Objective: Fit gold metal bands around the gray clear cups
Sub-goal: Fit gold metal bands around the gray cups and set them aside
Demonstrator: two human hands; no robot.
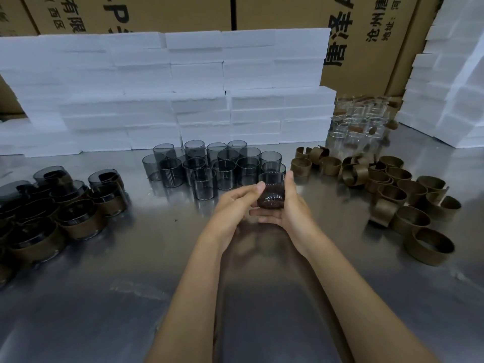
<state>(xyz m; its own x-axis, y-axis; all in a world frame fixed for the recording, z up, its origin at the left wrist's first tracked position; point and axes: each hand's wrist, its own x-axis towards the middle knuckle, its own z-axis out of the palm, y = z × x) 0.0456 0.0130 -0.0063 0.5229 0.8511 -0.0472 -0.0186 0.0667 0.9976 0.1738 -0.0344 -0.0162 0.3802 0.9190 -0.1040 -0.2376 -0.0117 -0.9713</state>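
Note:
Both my hands hold one gray clear cup (271, 189) above the middle of the metal table (131, 284). A gold band seems to wrap its lower half, though that part is blurred. My left hand (235, 203) presses its thumb against the cup's left side. My right hand (285, 205) curls around the right side and underneath it. Several bare gray cups (209, 166) stand in a cluster just behind. Loose gold bands (392, 189) lie scattered to the right. Banded cups (65, 205) are grouped at the left.
White foam blocks (170, 93) are stacked along the back, with more foam (450, 87) at the right. Cardboard boxes (366, 35) stand behind them. Several clear uncoloured glasses (361, 119) sit at the back right.

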